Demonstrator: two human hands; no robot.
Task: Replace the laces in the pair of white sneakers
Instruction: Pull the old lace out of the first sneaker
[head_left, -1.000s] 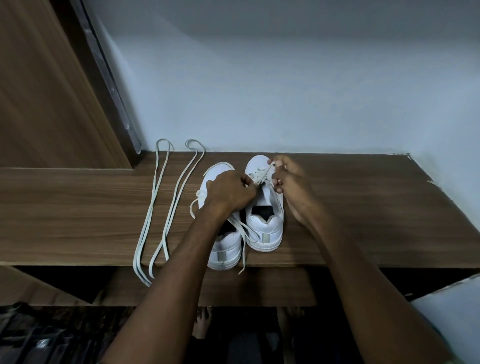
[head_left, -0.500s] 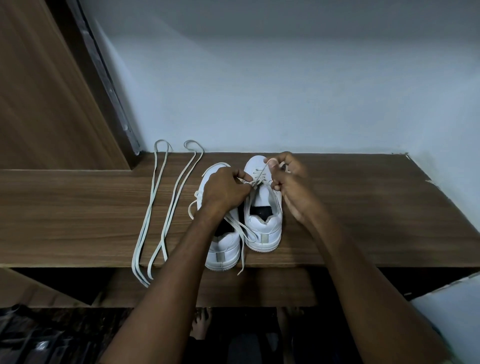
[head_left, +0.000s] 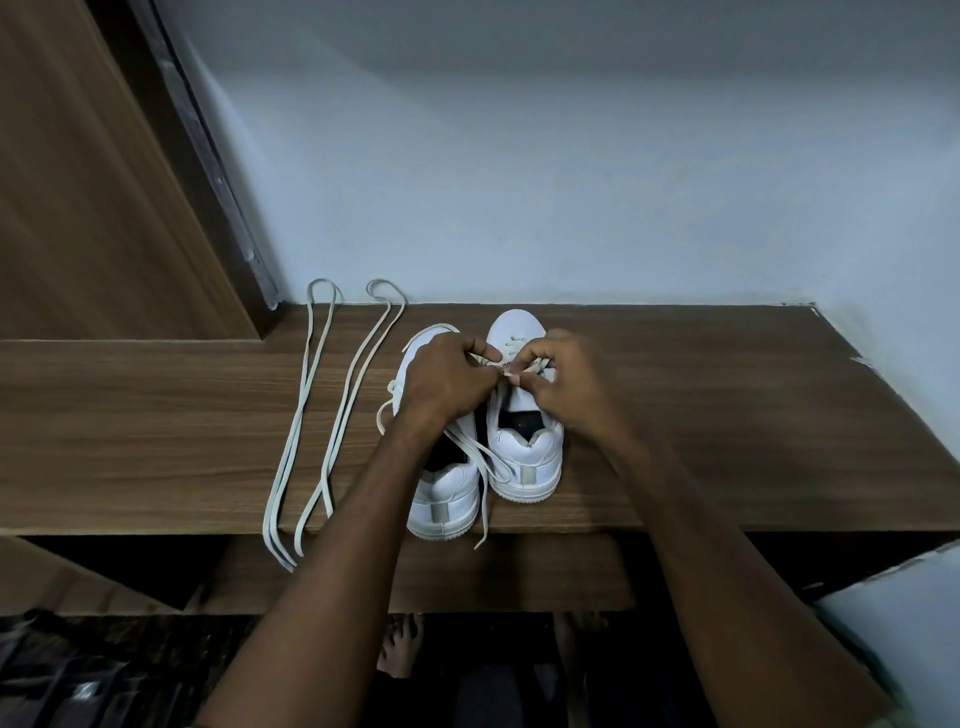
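Two white sneakers stand heel-toward-me on a wooden shelf (head_left: 727, 415). The right sneaker (head_left: 527, 457) still carries its lace (head_left: 511, 345) near the toe. My left hand (head_left: 447, 384) and my right hand (head_left: 566, 384) meet over its tongue, and both pinch that lace between fingertips. The left sneaker (head_left: 447, 493) sits partly under my left hand; loose lace ends (head_left: 485, 483) trail from it over the shelf's front edge. Two spare white laces (head_left: 322, 415) lie folded lengthwise to the left of the shoes.
A pale wall (head_left: 571, 182) rises behind the shelf, and a wooden panel (head_left: 78, 208) stands at the left. Below the shelf's front edge I see a lower wooden board (head_left: 467, 577) and bare feet (head_left: 400, 649) on a dark floor.
My right hand has slid from the sneaker's toe back toward the tongue, closing in on my left hand. Both still work the same lace; the shoes stay put.
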